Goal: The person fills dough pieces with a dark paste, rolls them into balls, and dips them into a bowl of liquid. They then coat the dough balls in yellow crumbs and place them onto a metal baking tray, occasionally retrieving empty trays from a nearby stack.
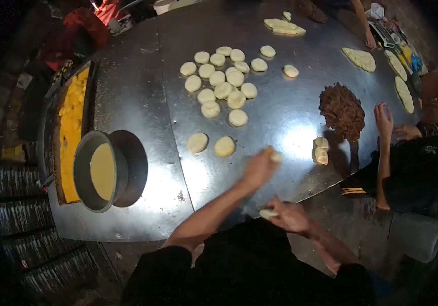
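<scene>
My left hand [259, 167] reaches out over the steel table [142, 102] with a small piece of dough [274, 155] in its fingers. Close to my body, my right hand [290, 217] grips another lump of dough [268, 213]. Two flattened dough rounds [211, 144] lie just left of my left hand. A cluster of several dough rounds [221, 84] covers the table's middle farther back. Two more dough pieces [321, 151] sit to the right of my left hand.
A dark pot of pale liquid [101, 171] stands at the left beside a tray of yellow food [72, 127]. A brown filling heap [342, 109] lies at the right. Another person's hand [383, 118] rests near it. Flat dough shapes [360, 58] line the far right.
</scene>
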